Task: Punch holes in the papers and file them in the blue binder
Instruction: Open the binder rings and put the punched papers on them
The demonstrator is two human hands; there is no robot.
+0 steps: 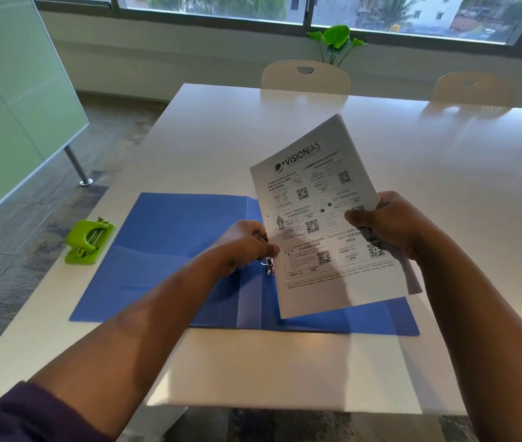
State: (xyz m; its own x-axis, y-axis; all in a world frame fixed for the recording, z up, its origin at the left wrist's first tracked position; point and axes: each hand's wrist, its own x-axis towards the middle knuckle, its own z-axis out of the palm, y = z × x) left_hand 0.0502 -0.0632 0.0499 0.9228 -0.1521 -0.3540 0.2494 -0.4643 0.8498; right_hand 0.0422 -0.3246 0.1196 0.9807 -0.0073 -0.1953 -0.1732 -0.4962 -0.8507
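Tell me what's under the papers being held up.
Under the papers lies the open blue binder on the table. One metal ring shows at their left edge; the rest of the ring mechanism and right cover is mostly hidden.

The top sheet [320, 218] bears the heading "VISIONIAS" at its far end, away from both hands; below it, "1 YEAR CURRENT AFFAIRS" and "lakshya"; just beside the left hand [246, 242], "ETHICS CASE STUDIES CLASSES 2026"; by the right hand's [390, 224] thumb, "TEST SERIES 2026"; QR codes stand in each panel; the smaller print is too blurred to read.
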